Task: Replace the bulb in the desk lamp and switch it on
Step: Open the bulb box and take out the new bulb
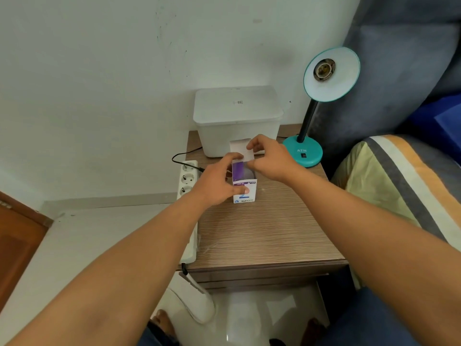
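White lidded storage box (pixel 238 118) at nightstand (pixel 262 233) back edge. White power strip (pixel 187 193) along left edge. Striped pillow (pixel 404 181) beyond right edge.

The bedside table (pixel 262 228) is done in a wood-grain laminate, streaky brown with a slight sheen. The bulb box (pixel 244 188) is thin printed cardboard, fairly glossy, with a plain white flap (pixel 240 146) opened up. The lamp base (pixel 303 151) and shade (pixel 331 73) look like smooth teal plastic or painted metal, hard to tell which, and the neck (pixel 309 118) is ribbed black. The storage box (pixel 237 118) at the far side is matt white plastic. The power strip (pixel 187 181) on the left is off-white plastic. The pillow (pixel 399 183) on the right is striped cloth.
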